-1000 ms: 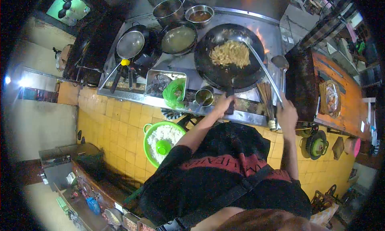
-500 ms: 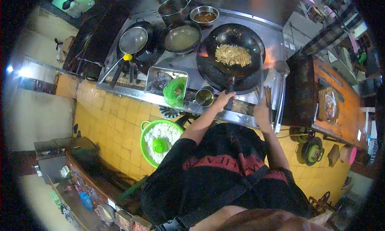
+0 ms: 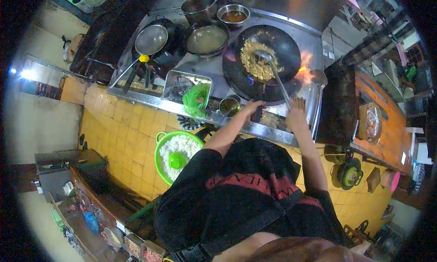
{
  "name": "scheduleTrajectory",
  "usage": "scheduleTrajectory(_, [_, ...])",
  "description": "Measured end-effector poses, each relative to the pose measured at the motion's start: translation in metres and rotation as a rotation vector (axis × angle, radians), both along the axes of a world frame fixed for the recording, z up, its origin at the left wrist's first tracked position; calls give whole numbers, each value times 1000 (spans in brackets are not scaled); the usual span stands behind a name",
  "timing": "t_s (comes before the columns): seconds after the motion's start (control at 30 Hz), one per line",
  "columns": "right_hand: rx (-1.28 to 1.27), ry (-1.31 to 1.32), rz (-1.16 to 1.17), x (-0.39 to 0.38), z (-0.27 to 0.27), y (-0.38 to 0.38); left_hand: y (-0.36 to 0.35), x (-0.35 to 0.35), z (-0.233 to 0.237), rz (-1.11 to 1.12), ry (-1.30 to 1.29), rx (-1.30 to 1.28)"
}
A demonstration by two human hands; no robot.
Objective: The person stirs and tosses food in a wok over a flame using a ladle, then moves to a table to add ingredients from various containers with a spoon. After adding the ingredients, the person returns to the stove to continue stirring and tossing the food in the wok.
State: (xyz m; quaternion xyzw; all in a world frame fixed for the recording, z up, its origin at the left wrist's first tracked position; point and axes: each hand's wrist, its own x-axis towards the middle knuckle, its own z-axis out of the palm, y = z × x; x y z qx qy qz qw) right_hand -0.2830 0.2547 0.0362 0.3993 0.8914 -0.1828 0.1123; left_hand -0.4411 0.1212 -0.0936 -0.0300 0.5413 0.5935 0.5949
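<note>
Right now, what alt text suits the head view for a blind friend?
At a wok, a person's left hand grips its handle and the right hand holds a ladle at the food; flames flare alongside. A green basin holds white food.

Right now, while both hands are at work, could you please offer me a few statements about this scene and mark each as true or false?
1. The left hand grips the handle of the wok. True.
2. The right hand holds nothing. False: it holds a long utensil.
3. The utensil's head is at the food in the wok. True.
4. The green tub holds only dark liquid. False: it holds what looks like white rice and a small green bowl.
5. Flames show at the wok's right in the picture. True.
</note>
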Motion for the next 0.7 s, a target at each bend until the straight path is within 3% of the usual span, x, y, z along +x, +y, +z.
scheduleTrajectory(0.03, [10, 104, 126, -3, -8, 4, 6, -7, -26, -122, -86, 57])
scheduleTrajectory(0.07, [20, 211, 253, -4, -12, 6, 12, 2, -19, -122, -87, 57])
scheduleTrajectory(0.1, [25, 360, 392, 11, -13, 30, 20, 14, 1, 44, -103, 64])
scheduleTrajectory(0.13, [-211, 139, 234, 15, 59, 24, 20, 26, 27, 211, -121, 62])
scheduleTrajectory(0.17, [-144, 110, 305, 25, 102, 24, 14, 39, 75, 228, -249, 163])
scheduleTrajectory(0.23, [-16, 44, 281, 43, 124, 27, 0, 58, 164, 148, -490, 260])
scheduleTrajectory(0.27, [20, -8, 267, 41, 145, 19, -10, 58, 187, 48, -602, 257])
scheduleTrajectory(0.3, [23, -4, 262, 43, 141, 21, -16, 58, 196, -17, -558, 329])
scheduleTrajectory(0.43, [-116, 99, 371, 68, 123, 18, -13, 20, 91, 19, -275, 192])
scheduleTrajectory(0.47, [-168, 176, 391, 72, 123, 16, -17, 22, 83, 41, -190, 34])
scheduleTrajectory(0.53, [-41, 125, 327, 72, 117, 3, -25, 60, 103, 59, -173, -28])
scheduleTrajectory(0.57, [64, 58, 265, 71, 114, -6, -36, 79, 117, 36, -283, 101])
scheduleTrajectory(0.6, [48, 49, 255, 73, 115, -14, -44, 95, 158, 21, -342, 39])
scheduleTrajectory(0.67, [-54, 66, 208, 65, 118, -17, -48, 95, 177, -105, -302, 51])
scheduleTrajectory(0.7, [-20, -57, 243, 69, 112, -11, -42, 80, 172, -93, -261, 48])
